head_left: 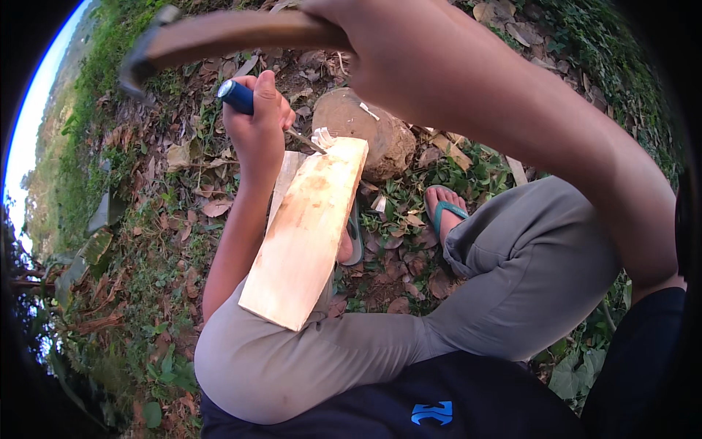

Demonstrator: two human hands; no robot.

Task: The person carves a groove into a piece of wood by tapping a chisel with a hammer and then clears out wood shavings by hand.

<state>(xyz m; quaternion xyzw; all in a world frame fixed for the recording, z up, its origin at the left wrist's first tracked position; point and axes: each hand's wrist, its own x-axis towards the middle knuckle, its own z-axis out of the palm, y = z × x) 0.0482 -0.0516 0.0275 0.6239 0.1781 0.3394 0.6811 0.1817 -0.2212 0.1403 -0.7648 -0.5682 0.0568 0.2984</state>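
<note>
My left hand (257,124) is wrapped round the blue handle of a chisel (238,96). The chisel's metal blade slants down onto the far end of a pale wooden board (311,227), where curled shavings (322,137) stand up beside it. The near end of the board rests on my left thigh, and its far end lies against a round wood stump (365,132). Raised above and to the right, my right hand (347,25) grips the wooden handle of a hammer (241,33). The metal hammer head hangs at the upper left, slightly blurred, apart from the chisel.
A second piece of wood (285,179) shows behind the board's left edge. My sandalled foot (444,208) stands right of the stump. Wood offcuts (453,151) lie beyond it. Dry leaves (216,207) and green plants cover the ground, with a grassy slope at the far left.
</note>
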